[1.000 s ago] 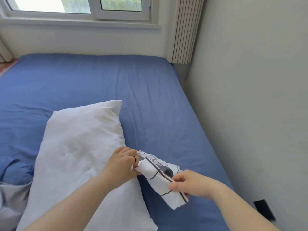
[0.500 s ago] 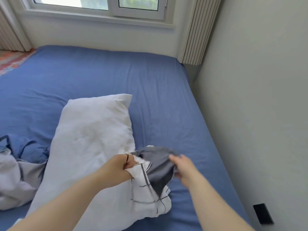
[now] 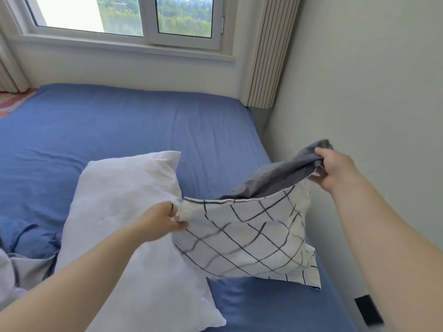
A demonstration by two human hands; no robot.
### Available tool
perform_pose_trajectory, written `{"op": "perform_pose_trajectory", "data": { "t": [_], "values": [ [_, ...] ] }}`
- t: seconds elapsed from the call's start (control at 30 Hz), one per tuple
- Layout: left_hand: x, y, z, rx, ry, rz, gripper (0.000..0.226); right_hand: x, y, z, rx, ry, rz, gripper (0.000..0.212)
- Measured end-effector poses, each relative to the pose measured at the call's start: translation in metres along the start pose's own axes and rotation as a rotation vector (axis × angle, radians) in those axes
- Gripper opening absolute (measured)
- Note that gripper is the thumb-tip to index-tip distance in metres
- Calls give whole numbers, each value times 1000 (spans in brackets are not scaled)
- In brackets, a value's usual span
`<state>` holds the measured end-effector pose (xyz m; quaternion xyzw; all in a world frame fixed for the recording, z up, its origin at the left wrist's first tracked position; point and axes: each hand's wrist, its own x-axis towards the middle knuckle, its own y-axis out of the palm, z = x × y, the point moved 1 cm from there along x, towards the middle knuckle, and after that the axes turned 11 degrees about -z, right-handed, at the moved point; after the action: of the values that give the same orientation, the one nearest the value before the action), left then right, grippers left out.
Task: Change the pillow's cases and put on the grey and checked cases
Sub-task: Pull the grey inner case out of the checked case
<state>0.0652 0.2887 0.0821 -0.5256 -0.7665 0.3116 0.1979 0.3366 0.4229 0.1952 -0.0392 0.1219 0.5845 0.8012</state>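
A bare white pillow (image 3: pixel 124 212) lies lengthwise on the blue bed (image 3: pixel 119 125). I hold a pillowcase (image 3: pixel 247 238) spread out above the bed, to the right of the pillow. Its near side is white with dark checked lines and its far side is grey. My left hand (image 3: pixel 160 224) pinches its left top corner, close against the pillow's edge. My right hand (image 3: pixel 333 168) grips the right top corner, bunched grey cloth, near the wall. The case's mouth gapes between the two hands.
A grey-white wall (image 3: pixel 371 92) runs close along the bed's right side, with a black socket (image 3: pixel 369 310) low down. A window (image 3: pixel 124 17) and a ribbed radiator panel (image 3: pixel 268 51) stand behind the bed. Crumpled blue and pale cloth (image 3: pixel 21 257) lies at the left.
The folded case has been shaken open and pulled wide. My right hand moved up and right toward the wall with the grey corner; the left hand stayed by the pillow.
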Motion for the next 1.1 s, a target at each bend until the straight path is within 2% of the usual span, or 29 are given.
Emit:
{"op": "perform_pose_trajectory", "data": {
  "t": [0.1, 0.2, 0.27, 0.43, 0.53, 0.6, 0.67, 0.77, 0.87, 1.0, 1.07, 1.1],
  "values": [
    [36, -27, -17, -95, -4, -385, 4, 13, 11, -4, -80, 6, -77, 27],
    [74, -75, -45, -242, 42, -692, 15, 19, 34, 17, 29, -145, -152, 33],
    [90, -112, -66, -313, 118, -833, 23, 19, 54, 39, 139, -231, -145, 33],
    [84, -209, -103, -413, 369, -1010, 32, -21, 92, 108, 504, -395, 72, 20],
    [52, -236, -88, -431, 427, -908, 32, -46, 83, 105, 629, -384, 213, 29],
    [30, -225, -55, -317, 399, -764, 25, -51, 71, 69, 528, -308, 230, 29],
    [7, -201, -13, -211, 322, -661, 30, -53, 55, 11, 310, -195, 186, 27],
    [-26, -165, 60, -200, 79, -539, 42, -71, 29, -89, 59, 84, 215, 26],
    [-58, -138, 131, -121, -160, -457, 31, -103, 7, -171, -284, 309, 342, 33],
    [-92, -108, 190, -43, -493, -315, 6, -128, 0, -227, -833, 398, 636, 21],
    [-101, -95, 205, -125, -646, -323, 24, -130, 2, -238, -1014, 393, 735, 11],
    [-106, -85, 206, -254, -727, -314, 30, -131, 4, -242, -1067, 383, 771, 7]
  ]
}}
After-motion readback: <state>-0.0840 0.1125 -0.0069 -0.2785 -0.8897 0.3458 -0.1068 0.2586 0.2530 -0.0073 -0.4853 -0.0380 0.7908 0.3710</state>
